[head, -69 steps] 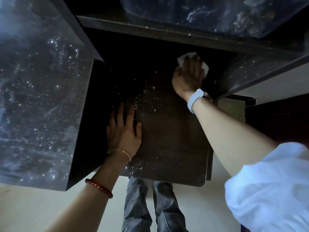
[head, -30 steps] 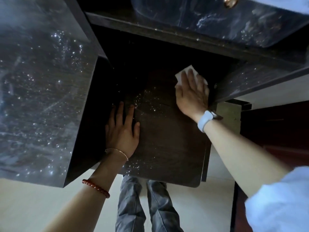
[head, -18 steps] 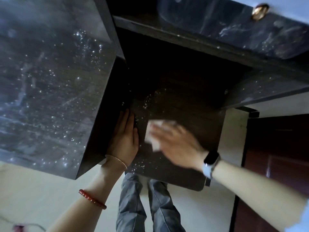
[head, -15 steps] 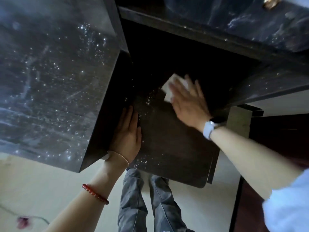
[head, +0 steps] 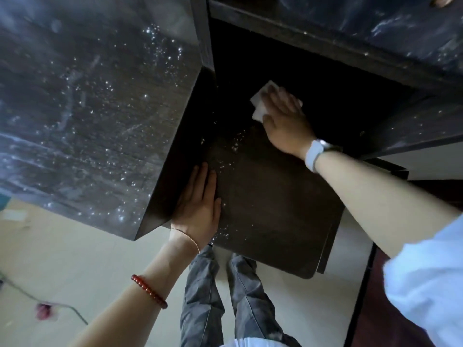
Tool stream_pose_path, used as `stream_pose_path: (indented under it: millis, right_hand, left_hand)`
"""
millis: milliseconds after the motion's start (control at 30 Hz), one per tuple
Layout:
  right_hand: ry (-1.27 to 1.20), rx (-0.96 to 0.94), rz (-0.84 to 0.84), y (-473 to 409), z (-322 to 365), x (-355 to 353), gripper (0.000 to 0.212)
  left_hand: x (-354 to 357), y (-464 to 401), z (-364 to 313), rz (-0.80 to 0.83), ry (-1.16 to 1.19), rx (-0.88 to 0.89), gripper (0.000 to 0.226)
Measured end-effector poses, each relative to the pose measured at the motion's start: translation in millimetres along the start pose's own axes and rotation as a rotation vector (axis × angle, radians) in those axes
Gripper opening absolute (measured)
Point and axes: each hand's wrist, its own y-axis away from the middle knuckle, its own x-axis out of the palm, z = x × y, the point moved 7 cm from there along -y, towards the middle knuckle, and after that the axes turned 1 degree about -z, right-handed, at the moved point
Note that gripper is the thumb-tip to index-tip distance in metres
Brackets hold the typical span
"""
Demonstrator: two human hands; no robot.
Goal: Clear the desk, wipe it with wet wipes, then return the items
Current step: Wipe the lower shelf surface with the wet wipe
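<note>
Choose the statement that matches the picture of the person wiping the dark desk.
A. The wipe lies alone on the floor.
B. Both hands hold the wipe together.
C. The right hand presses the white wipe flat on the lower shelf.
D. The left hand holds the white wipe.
C: the right hand lies with straight fingers on the white wipe on the lower shelf, while the left hand rests flat and empty nearer the edge.

Right hand (head: pixel 285 121) flat on wipe (head: pixel 260 103), far on shelf (head: pixel 270 209); left hand (head: pixel 198 204) at shelf's near-left, beside desk (head: pixel 87 108).
</note>
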Motion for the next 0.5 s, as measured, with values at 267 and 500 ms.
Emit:
stream_pose_path:
  millis: [267,500]
  right_hand:
    - [0.024,-0.525,0.080,72,80,49,0.057]
    - [-0.011,-0.028,-0.016,-7,34,12,0.051]
  left_hand:
    - [-2,0,3,0.014,-0.022,0.022,0.055]
    - [0,3,4,-0.035,0.042,0.010,0.054]
